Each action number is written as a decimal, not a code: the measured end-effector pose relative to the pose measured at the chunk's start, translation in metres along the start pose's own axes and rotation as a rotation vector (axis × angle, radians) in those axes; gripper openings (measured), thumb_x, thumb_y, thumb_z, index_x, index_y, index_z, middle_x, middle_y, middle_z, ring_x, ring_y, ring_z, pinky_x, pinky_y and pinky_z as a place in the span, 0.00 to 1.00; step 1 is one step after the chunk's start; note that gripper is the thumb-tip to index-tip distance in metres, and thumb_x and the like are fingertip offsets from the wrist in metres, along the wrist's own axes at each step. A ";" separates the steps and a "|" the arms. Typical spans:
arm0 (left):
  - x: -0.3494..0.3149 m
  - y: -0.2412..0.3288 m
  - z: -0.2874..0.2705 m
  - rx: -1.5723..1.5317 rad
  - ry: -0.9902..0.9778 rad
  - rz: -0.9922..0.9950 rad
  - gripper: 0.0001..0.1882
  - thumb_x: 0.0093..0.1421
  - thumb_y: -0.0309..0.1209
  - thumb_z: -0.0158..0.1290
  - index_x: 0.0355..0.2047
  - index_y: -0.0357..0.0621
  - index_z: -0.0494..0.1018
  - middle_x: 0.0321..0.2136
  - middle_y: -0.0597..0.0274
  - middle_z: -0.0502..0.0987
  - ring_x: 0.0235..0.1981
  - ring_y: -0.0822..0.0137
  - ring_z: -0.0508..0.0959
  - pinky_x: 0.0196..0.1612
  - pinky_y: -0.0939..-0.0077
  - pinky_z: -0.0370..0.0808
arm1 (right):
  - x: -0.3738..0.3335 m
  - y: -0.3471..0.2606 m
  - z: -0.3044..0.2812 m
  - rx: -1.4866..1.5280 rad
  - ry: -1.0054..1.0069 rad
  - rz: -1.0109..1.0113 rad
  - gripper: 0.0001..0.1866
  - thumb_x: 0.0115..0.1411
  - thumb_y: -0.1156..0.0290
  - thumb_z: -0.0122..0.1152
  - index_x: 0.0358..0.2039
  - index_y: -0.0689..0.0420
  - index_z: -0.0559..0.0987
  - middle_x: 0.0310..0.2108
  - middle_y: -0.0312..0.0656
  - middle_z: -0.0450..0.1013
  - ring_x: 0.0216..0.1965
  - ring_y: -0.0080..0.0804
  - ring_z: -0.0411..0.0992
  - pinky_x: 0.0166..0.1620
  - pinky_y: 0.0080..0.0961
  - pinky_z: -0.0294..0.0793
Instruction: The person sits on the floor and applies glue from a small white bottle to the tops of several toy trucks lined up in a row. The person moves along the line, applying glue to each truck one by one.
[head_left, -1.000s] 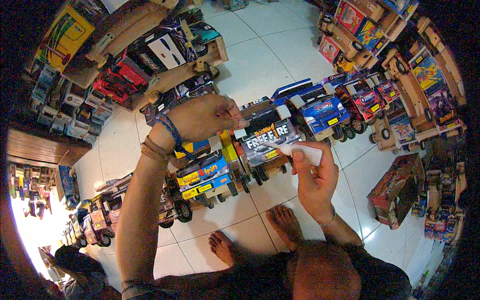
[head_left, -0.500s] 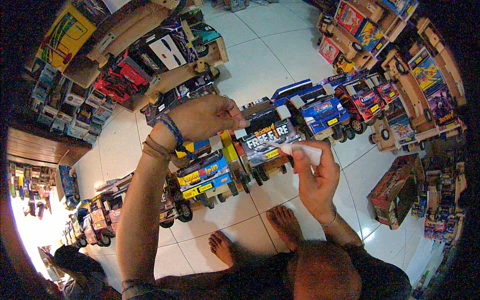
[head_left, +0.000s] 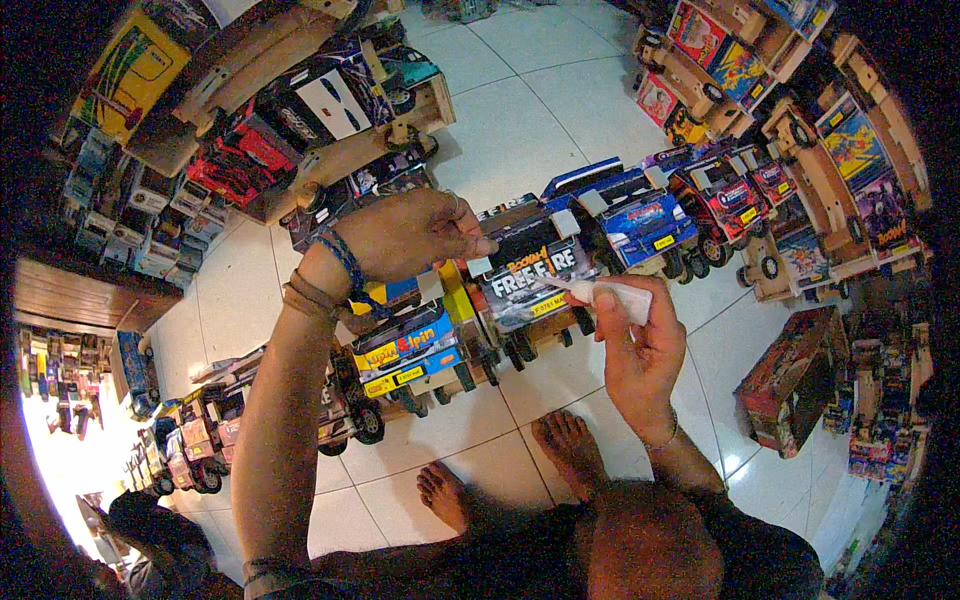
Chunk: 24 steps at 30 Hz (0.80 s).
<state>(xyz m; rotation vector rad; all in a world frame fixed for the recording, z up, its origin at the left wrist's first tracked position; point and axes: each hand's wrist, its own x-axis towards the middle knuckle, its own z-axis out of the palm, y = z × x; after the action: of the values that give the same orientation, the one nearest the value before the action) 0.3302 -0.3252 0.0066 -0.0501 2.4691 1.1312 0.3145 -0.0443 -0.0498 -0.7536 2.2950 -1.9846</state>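
Note:
In front of me stands a toy truck with a black and grey printed front. My right hand is closed around a small white squeeze bottle, its thin nozzle pointing left at the truck's front. My left hand is closed at the truck's upper left corner, fingertips pressed together just above a small white block. Whatever those fingertips hold, if anything, is hidden. A similar white block sits on the truck's upper right corner.
A yellow and blue toy truck is at the left, a blue one and a red one at the right, all in one row. Stacked wooden toy trucks rise at the far left. A printed box-like body lies on the tiles at right.
My right hand and the white bottle have shifted slightly right and down. The left hand stays almost in the same place.

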 end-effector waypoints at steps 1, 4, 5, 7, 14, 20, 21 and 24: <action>0.000 -0.001 0.000 -0.026 -0.001 0.000 0.19 0.65 0.46 0.57 0.38 0.40 0.78 0.31 0.63 0.80 0.34 0.72 0.77 0.41 0.73 0.76 | 0.000 0.000 -0.001 -0.001 0.008 0.006 0.10 0.65 0.69 0.63 0.43 0.60 0.76 0.35 0.45 0.82 0.36 0.30 0.81 0.39 0.26 0.79; 0.001 -0.002 0.000 0.036 0.009 -0.011 0.19 0.66 0.45 0.56 0.38 0.40 0.78 0.32 0.63 0.81 0.35 0.72 0.78 0.41 0.74 0.76 | 0.000 0.001 -0.001 0.007 0.020 0.024 0.10 0.65 0.69 0.63 0.42 0.60 0.76 0.36 0.45 0.82 0.36 0.30 0.81 0.41 0.26 0.79; 0.001 -0.001 -0.001 0.018 -0.007 -0.020 0.18 0.66 0.45 0.56 0.38 0.40 0.78 0.32 0.63 0.81 0.35 0.72 0.78 0.41 0.74 0.76 | -0.001 0.001 0.000 0.001 0.018 0.017 0.10 0.65 0.69 0.63 0.42 0.60 0.76 0.36 0.45 0.82 0.37 0.30 0.81 0.41 0.26 0.79; 0.001 0.000 -0.002 0.006 -0.034 -0.033 0.18 0.66 0.45 0.56 0.38 0.40 0.78 0.32 0.63 0.80 0.35 0.72 0.78 0.41 0.74 0.77 | -0.002 0.001 0.002 0.018 0.017 0.004 0.10 0.65 0.70 0.63 0.42 0.61 0.76 0.36 0.45 0.82 0.37 0.30 0.80 0.42 0.26 0.79; -0.005 -0.003 0.000 -0.030 0.006 0.016 0.15 0.67 0.41 0.56 0.40 0.41 0.77 0.34 0.64 0.80 0.37 0.73 0.78 0.43 0.74 0.77 | -0.002 0.001 -0.003 0.088 0.067 0.019 0.10 0.66 0.72 0.61 0.44 0.62 0.74 0.36 0.45 0.81 0.39 0.28 0.79 0.42 0.27 0.78; -0.033 -0.008 -0.016 -0.085 0.045 -0.105 0.10 0.66 0.35 0.56 0.41 0.42 0.77 0.38 0.66 0.81 0.41 0.72 0.79 0.46 0.74 0.77 | -0.023 -0.001 0.018 0.138 -0.060 0.001 0.15 0.62 0.70 0.66 0.44 0.62 0.74 0.36 0.48 0.81 0.36 0.31 0.80 0.39 0.28 0.80; -0.038 -0.009 -0.017 -0.067 0.039 -0.070 0.10 0.66 0.35 0.56 0.41 0.41 0.77 0.38 0.66 0.81 0.40 0.72 0.79 0.45 0.74 0.77 | -0.024 0.001 0.027 0.137 -0.047 -0.113 0.15 0.61 0.71 0.67 0.45 0.61 0.74 0.35 0.47 0.81 0.35 0.31 0.81 0.38 0.28 0.81; -0.052 -0.013 -0.014 -0.069 0.038 -0.016 0.13 0.66 0.37 0.57 0.44 0.41 0.79 0.36 0.66 0.82 0.39 0.75 0.79 0.43 0.75 0.78 | -0.028 0.002 0.038 0.152 -0.094 -0.093 0.15 0.61 0.72 0.67 0.45 0.61 0.73 0.36 0.48 0.81 0.36 0.32 0.81 0.38 0.28 0.81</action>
<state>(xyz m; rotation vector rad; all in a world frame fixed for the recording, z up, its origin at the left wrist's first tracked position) 0.3748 -0.3513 0.0256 -0.1122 2.4576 1.2189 0.3504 -0.0695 -0.0672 -0.9335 2.0668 -2.0838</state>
